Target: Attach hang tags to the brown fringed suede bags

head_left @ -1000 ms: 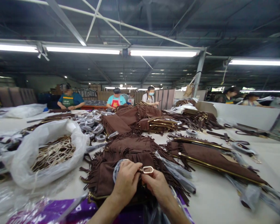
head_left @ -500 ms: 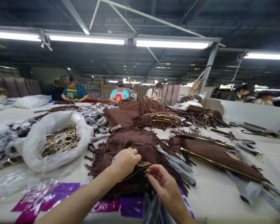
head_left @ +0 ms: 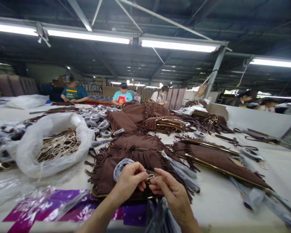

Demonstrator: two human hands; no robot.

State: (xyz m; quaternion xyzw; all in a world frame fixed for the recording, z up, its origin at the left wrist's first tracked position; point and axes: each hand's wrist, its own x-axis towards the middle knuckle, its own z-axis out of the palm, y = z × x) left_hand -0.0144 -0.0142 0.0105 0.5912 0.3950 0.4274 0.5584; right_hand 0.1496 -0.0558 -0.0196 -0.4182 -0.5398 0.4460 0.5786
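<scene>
A brown fringed suede bag (head_left: 116, 176) lies at the near edge of the white table (head_left: 220, 204), on top of more bags of the same kind. My left hand (head_left: 129, 179) is closed in a pinch on a small gold metal ring (head_left: 150, 176) at the bag's top edge, with a clear-wrapped strap (head_left: 120, 166) looped beside its knuckles. My right hand (head_left: 171, 191) is closed too, its fingertips meeting the same ring from the right. Both forearms come in from the bottom of the view.
A white plastic bag of cords (head_left: 53, 145) sits at the left. Heaps of brown fringed bags (head_left: 147, 121) and gold-trimmed ones (head_left: 218, 160) cover the middle and right. Purple plastic sheet (head_left: 63, 210) lies at the near edge. Other people (head_left: 122, 97) work at the far side.
My hands had lowered onto the bag's top edge half a second ago; now they have come back together, pinching the gold ring again. The view has shifted slightly.
</scene>
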